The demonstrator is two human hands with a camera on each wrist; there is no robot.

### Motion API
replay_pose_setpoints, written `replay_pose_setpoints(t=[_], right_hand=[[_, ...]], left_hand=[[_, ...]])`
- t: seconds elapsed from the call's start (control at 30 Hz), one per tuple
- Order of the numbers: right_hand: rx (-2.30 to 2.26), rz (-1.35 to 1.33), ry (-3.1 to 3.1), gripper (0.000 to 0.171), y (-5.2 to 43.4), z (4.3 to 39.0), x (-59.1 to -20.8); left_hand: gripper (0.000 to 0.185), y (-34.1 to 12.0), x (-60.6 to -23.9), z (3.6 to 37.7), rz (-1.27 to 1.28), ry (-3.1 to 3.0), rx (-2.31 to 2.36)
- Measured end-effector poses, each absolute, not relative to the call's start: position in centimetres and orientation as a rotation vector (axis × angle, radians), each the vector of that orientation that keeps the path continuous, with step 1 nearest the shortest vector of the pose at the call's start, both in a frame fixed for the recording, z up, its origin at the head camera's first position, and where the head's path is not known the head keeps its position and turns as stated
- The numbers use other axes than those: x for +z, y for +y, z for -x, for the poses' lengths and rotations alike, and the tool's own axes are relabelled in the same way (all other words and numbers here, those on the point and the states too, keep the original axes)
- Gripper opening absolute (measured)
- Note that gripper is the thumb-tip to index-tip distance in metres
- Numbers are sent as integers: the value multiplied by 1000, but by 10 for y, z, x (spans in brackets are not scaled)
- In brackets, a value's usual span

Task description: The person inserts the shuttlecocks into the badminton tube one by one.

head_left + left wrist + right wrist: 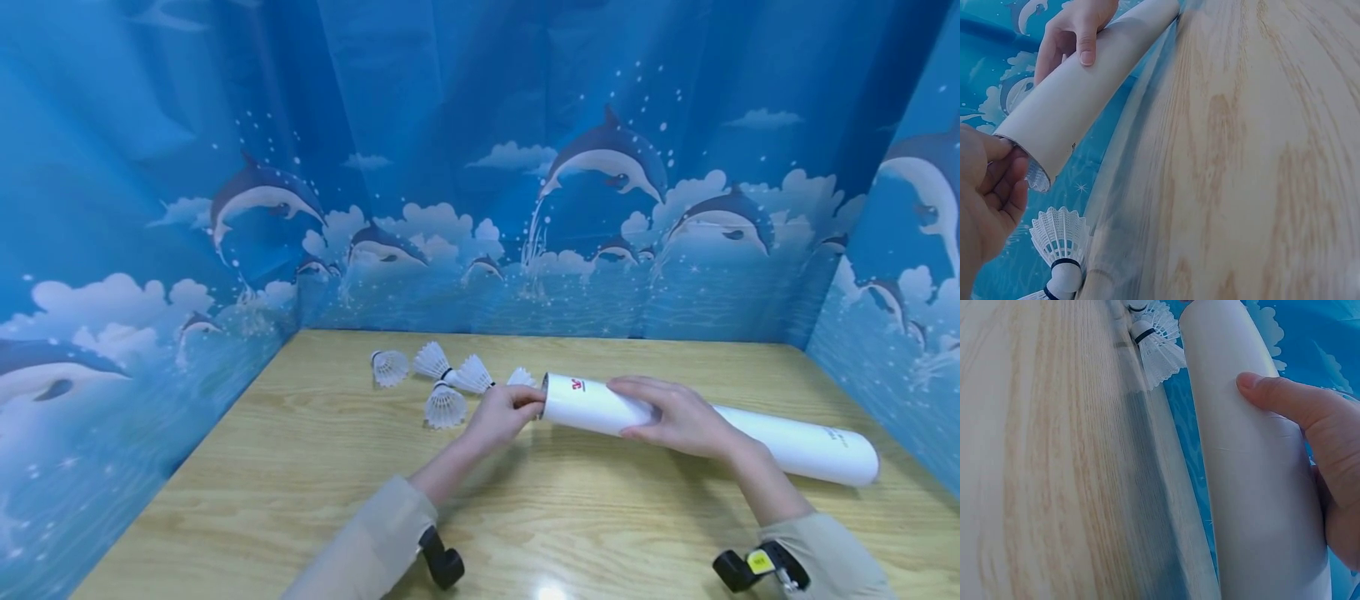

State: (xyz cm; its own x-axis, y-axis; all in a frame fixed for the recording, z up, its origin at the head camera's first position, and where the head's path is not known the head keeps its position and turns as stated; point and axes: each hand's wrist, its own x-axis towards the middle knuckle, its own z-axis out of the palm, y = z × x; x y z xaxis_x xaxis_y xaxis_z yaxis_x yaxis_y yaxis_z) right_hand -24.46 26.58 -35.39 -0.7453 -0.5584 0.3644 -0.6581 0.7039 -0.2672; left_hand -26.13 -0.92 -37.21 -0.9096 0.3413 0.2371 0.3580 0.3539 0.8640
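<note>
A long white tube point(750, 437) lies on the wooden table point(300, 492), its open end pointing left. My right hand point(660, 414) grips the tube near that end, thumb on its side point(1285, 400). My left hand point(517, 406) is at the tube's mouth, fingers curled on a white shuttlecock point(1038, 178) whose feathers show at the rim. Several more shuttlecocks point(445, 407) lie loose just left of that hand; one point(1060, 240) shows in the left wrist view and another point(1160, 356) in the right wrist view, close to the tube point(1254, 475).
Blue dolphin-print walls point(480, 208) close the table in at the back and both sides. Bare wood stretches between the tube and the front edge. A shuttlecock point(390, 367) lies farthest left, near the back wall.
</note>
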Motion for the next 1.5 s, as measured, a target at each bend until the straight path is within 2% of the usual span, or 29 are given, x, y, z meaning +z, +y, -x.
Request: replay_pose_setpoints(t=[0.67,0.9,1.13,1.5], right_hand=[[560,-979,-2618,65,267,243,-352],[566,-974,-2620,65,267,242,-350],[554,-985,-2614,65,267,243,-351],[558,-981,-2619,65,266,242,-351]], left_hand=[[17,-61,-355,257,641,-2541,-1487],[13,-90,-354,260,495,-2507,-1498],[16,-115,-357,264,445,-2524,-1367],[24,-142,-376,277,514,-2560,-1144]])
